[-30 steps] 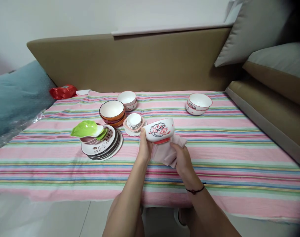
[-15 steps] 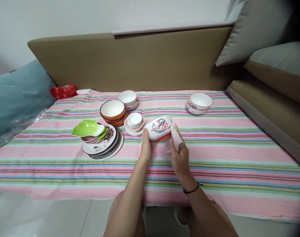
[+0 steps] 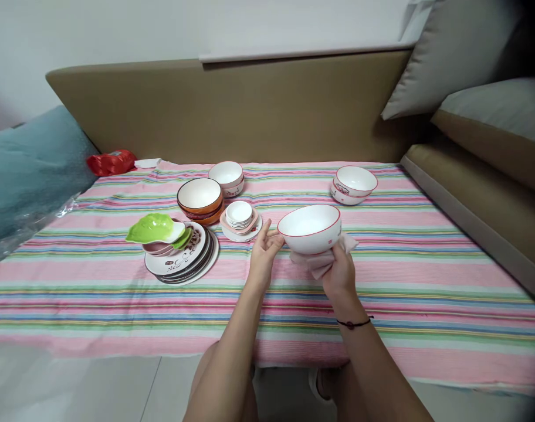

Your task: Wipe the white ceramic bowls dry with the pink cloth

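Observation:
A white bowl with a thin red rim is held up over the striped cloth, tilted slightly with its mouth upward. My right hand grips it from below at the right, with a pale pink wiping cloth bunched between palm and bowl. At the bowl's left edge is my left hand, fingers apart and the thumb close to the rim; whether it touches is hard to tell. Just left of that hand, small white dishes are stacked on a saucer.
Two similar bowls are stacked at the right rear. On the left stand white bowls, brown bowls, several plates and a green leaf-shaped dish. The striped cloth covers the seat before a brown backrest.
The bowl has turned from lying on its side to nearly upright and shifted right. My left hand has loosened from it; my right hand has moved beneath it with the wiping cloth.

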Available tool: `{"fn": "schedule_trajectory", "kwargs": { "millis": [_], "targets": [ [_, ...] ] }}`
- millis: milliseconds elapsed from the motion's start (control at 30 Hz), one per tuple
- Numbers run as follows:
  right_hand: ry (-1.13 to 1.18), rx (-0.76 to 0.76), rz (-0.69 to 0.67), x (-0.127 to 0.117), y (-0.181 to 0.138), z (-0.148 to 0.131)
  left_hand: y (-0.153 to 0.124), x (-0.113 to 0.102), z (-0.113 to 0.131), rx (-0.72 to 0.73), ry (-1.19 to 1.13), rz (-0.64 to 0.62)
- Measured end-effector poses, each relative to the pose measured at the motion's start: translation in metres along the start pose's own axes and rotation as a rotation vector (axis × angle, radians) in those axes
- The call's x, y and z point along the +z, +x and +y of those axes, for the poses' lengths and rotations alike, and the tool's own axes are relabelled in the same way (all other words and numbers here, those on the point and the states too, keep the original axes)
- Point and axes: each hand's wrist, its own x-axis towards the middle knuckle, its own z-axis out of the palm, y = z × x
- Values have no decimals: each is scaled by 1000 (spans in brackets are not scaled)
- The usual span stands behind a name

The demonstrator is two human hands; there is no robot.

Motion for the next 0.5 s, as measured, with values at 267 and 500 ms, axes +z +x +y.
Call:
{"fn": "schedule_trajectory", "kwargs": {
  "millis": [267,500],
  "targets": [
    [83,522,-48,5,-7,6,-5,1,1,72,-30,-227],
    [201,377,-79,15,-17,7,-3,2,1,168,81,11]
  ]
}}
